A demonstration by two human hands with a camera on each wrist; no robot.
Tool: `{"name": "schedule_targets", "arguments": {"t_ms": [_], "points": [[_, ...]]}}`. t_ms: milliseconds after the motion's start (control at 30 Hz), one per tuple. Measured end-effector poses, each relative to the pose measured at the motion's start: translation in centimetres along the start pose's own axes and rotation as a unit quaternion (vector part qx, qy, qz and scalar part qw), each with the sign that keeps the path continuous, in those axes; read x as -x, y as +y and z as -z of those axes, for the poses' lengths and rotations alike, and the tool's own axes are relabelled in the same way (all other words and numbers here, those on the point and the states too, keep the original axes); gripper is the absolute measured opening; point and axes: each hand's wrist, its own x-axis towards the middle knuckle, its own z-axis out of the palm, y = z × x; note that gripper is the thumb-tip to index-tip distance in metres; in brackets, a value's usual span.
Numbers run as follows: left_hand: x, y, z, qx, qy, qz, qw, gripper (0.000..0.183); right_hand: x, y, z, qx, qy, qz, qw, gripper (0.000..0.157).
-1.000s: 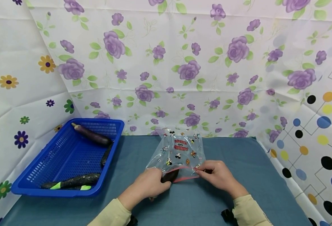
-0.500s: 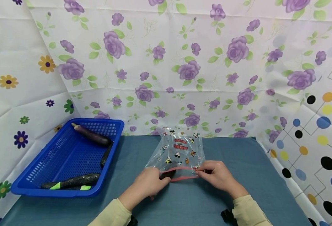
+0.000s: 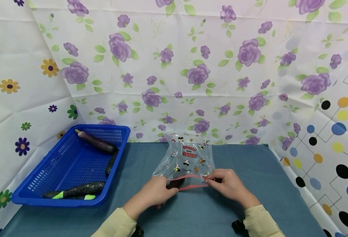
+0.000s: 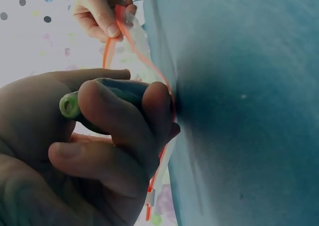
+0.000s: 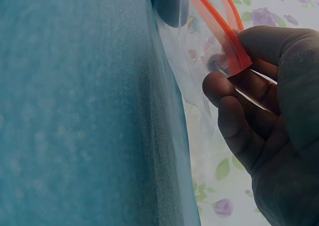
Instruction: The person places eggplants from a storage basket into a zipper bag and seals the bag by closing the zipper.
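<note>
A clear zip bag (image 3: 188,161) with cartoon prints and red zip strips lies on the table, its mouth toward me. My left hand (image 3: 153,194) grips a dark eggplant (image 3: 175,183) at the mouth, and the eggplant's far end is inside the bag. In the left wrist view the green stem end (image 4: 70,105) pokes out between thumb and fingers. My right hand (image 3: 228,182) pinches the right corner of the mouth, with the red zip strip (image 5: 214,21) between thumb and fingertips in the right wrist view. The mouth gapes between both hands.
A blue plastic basket (image 3: 58,202) stands at the left. Inside lie a purple eggplant (image 3: 97,142), a dark vegetable (image 3: 111,163) by the right wall, and bumpy dark vegetables (image 3: 83,189) with bright green ends. Patterned cloth (image 3: 177,65) hangs behind the blue tabletop (image 3: 251,161).
The eggplant has gone slightly farther into the bag, and the bag's upper red strip now lies across it near my left hand. My right hand has stayed in place.
</note>
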Motion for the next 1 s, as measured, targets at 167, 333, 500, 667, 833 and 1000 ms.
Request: {"name": "schedule_targets", "arguments": {"t_ms": [167,333,500,667,833,1000], "points": [[0.2,-0.1,0.6,0.054,-0.046,-0.008,0.9974,0.028,0.0,0.1,0.0,-0.002,0.002,0.006,1.000,0.005],[0.5,-0.1,1.2,0.106,-0.098,-0.014,0.9895,0.015,0.0,0.3,-0.1,0.000,0.008,0.018,1.000,0.006],[0.6,-0.1,1.6,0.126,-0.132,-0.017,0.9831,0.018,0.0,0.4,-0.1,0.003,0.010,0.021,1.000,0.006],[0.5,-0.2,1.8,0.149,-0.152,-0.013,0.9771,0.032,0.0,0.5,-0.1,0.007,0.009,0.010,1.000,0.005],[0.3,-0.4,1.7,0.174,-0.158,-0.001,0.9721,0.030,0.0,0.6,-0.1,0.004,0.011,0.015,1.000,0.005],[0.4,-0.5,1.6,0.163,-0.149,-0.001,0.9754,0.024,0.0,0.5,-0.1,0.007,0.011,0.011,1.000,0.005]]}}
